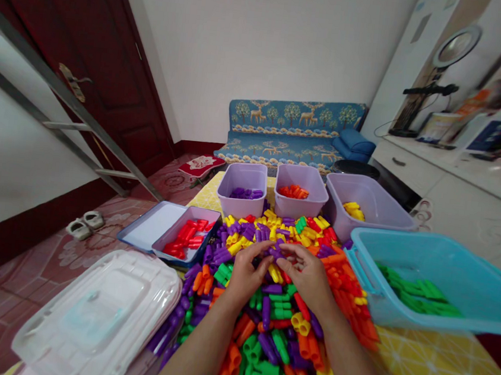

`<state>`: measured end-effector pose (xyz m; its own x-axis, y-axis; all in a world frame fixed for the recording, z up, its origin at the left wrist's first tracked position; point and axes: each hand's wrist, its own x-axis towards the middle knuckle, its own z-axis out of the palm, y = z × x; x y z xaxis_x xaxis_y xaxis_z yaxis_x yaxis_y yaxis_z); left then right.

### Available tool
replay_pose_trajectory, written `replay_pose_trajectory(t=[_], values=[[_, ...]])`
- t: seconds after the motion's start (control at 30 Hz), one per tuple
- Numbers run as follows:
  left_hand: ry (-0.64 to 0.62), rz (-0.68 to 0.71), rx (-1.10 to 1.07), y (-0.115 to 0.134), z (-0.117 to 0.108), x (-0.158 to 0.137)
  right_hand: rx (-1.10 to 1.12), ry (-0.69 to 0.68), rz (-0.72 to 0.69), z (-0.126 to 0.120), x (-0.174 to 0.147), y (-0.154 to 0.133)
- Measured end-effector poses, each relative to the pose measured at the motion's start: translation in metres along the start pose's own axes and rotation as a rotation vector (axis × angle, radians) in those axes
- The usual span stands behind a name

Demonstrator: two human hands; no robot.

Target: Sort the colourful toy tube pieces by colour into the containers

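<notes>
My left hand (247, 269) and my right hand (308, 272) meet over the middle of a big heap of coloured plastic tube pieces (280, 307). Between their fingertips are small purple tube pieces (276, 252), pinched from both sides; the fingers partly cover them, so I cannot tell how many there are. Yellow, purple, green, red and orange pieces lie close below and around both hands. Many pieces in the heap are joined side by side in pairs or rows.
Behind the heap stand lilac bins with purple (221, 191), orange (299, 208) and yellow (335, 211) pieces. A blue bin (402, 315) at right holds green ones. At left are an open case (138, 232) with red pieces and a white lid (103, 309). A yellow cloth (441, 374) covers the table.
</notes>
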<state>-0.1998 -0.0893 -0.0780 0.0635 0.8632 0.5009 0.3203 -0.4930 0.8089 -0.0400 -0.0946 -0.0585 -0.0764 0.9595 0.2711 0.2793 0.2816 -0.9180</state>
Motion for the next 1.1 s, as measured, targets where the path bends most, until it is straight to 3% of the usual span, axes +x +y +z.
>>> replay_pose_trajectory(t=[0.13, 0.4, 0.5, 0.63, 0.73, 0.87, 1.03, 1.1], values=[[0.027, -0.042, -0.023, 0.000, 0.000, 0.001, -0.032, 0.031, -0.082, -0.001, -0.001, 0.001], [0.024, -0.079, -0.080, 0.000, 0.001, 0.001, 0.134, 0.187, 0.082, -0.006, 0.002, 0.002], [0.068, 0.020, 0.017, 0.002, -0.001, 0.002, 0.150, 0.132, 0.095, -0.008, 0.003, 0.001], [0.247, 0.146, 0.196, 0.001, -0.005, 0.003, 0.017, 0.007, 0.099, -0.014, 0.002, -0.006], [0.310, 0.136, 0.303, -0.002, -0.007, 0.004, -0.067, -0.066, 0.076, -0.022, 0.010, -0.017], [0.276, 0.096, 0.349, -0.006, -0.005, 0.003, -0.076, -0.153, -0.002, -0.027, 0.041, -0.040], [0.246, 0.071, 0.381, -0.008, -0.003, 0.002, 0.355, 0.066, -0.131, -0.014, 0.077, -0.063], [0.227, 0.055, 0.413, -0.009, -0.003, 0.001, 0.322, 0.109, -0.171, -0.008, 0.076, -0.060]])
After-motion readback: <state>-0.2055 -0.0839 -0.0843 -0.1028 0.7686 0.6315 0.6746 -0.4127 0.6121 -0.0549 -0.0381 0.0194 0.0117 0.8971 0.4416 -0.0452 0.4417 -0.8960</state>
